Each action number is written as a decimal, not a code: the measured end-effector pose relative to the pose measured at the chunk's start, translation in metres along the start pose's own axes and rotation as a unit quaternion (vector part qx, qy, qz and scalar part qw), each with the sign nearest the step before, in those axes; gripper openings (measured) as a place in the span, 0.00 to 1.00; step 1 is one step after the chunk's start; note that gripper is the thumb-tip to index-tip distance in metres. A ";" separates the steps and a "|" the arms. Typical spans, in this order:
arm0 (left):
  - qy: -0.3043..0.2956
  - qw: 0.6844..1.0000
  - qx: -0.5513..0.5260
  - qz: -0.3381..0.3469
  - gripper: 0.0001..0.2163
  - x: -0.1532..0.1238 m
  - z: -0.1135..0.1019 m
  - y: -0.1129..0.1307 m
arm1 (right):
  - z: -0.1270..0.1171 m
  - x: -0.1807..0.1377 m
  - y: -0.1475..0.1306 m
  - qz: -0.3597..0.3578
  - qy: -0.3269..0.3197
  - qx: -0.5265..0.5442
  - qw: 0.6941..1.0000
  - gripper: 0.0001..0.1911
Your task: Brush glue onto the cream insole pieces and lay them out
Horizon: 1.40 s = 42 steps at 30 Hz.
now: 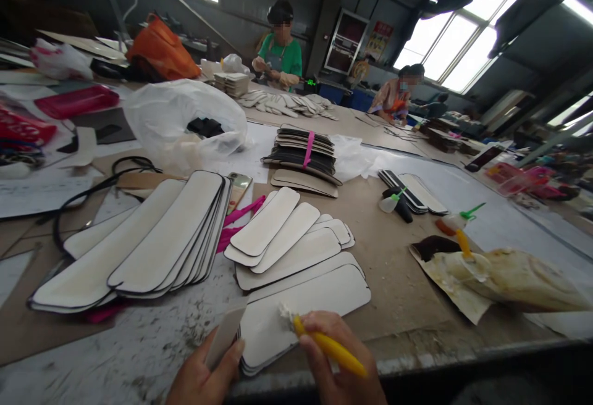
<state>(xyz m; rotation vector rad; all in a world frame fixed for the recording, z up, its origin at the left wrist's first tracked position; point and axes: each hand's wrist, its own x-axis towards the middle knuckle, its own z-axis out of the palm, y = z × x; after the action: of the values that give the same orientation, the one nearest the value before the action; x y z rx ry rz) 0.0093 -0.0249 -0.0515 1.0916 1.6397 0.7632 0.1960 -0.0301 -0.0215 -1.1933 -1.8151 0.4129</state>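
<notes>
My right hand (340, 355) is closed round a yellow-handled brush (331, 346). The pale bristles touch or hover just over the top white oblong panel (324, 294) of a fanned stack at the table's front edge; which, I cannot tell. In my left hand (206, 365) a small pale piece (225, 331) is gripped, tilted up at the stack's left end. Shorter white panels (266, 223) with rounded ends overlap behind that stack. Farther left lies a fan of longer white panels (167, 232) with dark edges.
A bundle of dark pieces (303, 149) tied with pink sits behind the panels, beside a translucent plastic bag (185, 115). On the right are a small bottle with a green nozzle (390, 201) and a stained bag (523, 275). Two people work at the far tables.
</notes>
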 end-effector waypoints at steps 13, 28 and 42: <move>-0.055 0.998 -0.037 0.020 0.08 -0.003 -0.003 0.010 | -0.003 0.008 -0.009 0.214 0.006 0.046 0.976 0.09; 0.001 0.999 -0.038 0.018 0.11 -0.004 0.001 0.011 | -0.030 0.009 0.012 0.179 0.012 -0.079 0.981 0.10; 0.030 0.999 -0.009 0.011 0.10 -0.005 0.004 0.007 | -0.057 0.010 0.031 0.075 0.040 -0.211 0.974 0.08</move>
<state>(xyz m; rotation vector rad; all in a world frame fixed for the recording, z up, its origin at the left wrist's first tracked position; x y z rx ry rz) 0.0157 -0.0267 -0.0453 1.0846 1.6716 0.8296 0.2590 -0.0173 -0.0068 -1.6196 -1.7997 0.0570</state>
